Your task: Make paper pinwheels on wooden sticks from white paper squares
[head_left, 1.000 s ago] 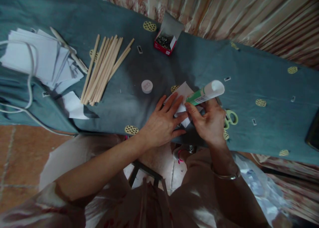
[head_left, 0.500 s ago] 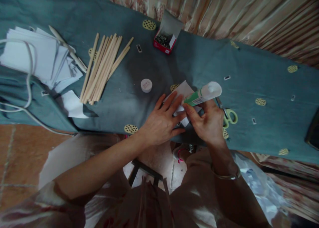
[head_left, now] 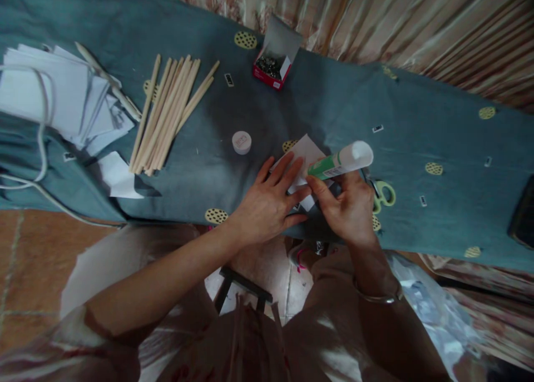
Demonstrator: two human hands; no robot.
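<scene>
The left hand (head_left: 267, 204) lay flat on the teal cloth (head_left: 417, 109) with its fingers spread and loose, their tips pressing down on a small white piece of paper (head_left: 306, 151). The right hand (head_left: 348, 209) was closed around a glue stick (head_left: 340, 160), thumb and fingers gripping its green lower part. The glue stick was tilted, its white end pointing up and to the right and its lower end down at the paper, just beside the left fingertips. The paper sat near the front edge of the cloth, between the two hands and partly hidden under them.

A round white cap (head_left: 241, 142) lay on the cloth just left of the paper, apart from it. Scissors with pale green handles (head_left: 381, 193) lay just behind the right hand, partly covered by it. Further back stood a small red box (head_left: 270, 70) with its flap open and dark metal bits inside. To the left lay a bundle of wooden sticks (head_left: 167, 115), and beyond them a loose pile of white sheets (head_left: 62, 98) with a white cord (head_left: 37, 148) looping over it. A thin bracelet (head_left: 377, 298) circled the right wrist
</scene>
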